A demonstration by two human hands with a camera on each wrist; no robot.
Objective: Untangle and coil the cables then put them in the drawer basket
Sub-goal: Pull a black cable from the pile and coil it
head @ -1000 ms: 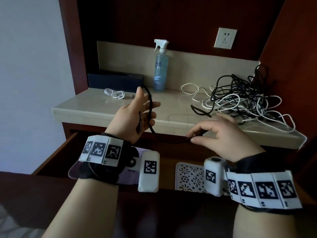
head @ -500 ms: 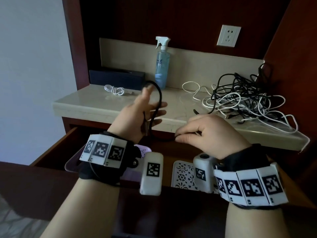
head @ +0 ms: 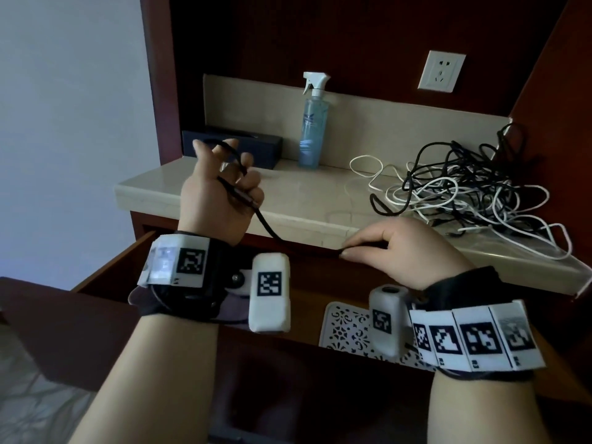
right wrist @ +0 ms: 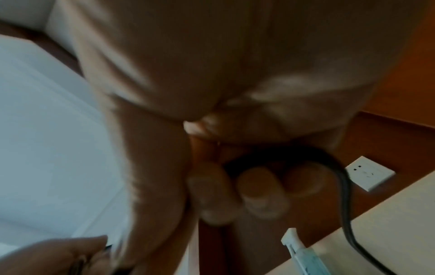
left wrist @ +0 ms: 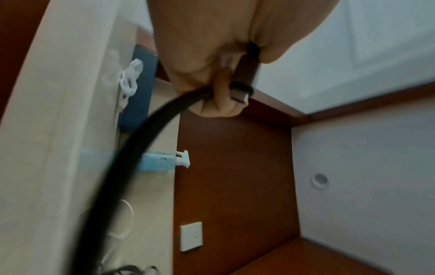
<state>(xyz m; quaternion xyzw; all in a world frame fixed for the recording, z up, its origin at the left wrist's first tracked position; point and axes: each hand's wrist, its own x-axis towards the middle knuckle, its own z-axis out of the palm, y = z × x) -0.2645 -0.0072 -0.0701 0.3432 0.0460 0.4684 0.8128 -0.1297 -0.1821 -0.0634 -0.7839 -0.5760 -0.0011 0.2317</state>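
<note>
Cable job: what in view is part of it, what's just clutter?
In play:
left hand, holding the black cable
right hand, pinching the same cable
cable tangle on the shelf
basket in the open drawer

Clutter:
spray bottle
wall socket
dark box

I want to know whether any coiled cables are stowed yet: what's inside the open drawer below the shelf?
Inside the open drawer a white perforated basket shows, with no cable on its visible part. Both wrists and their camera units cover the rest, so its contents cannot be judged.
</note>
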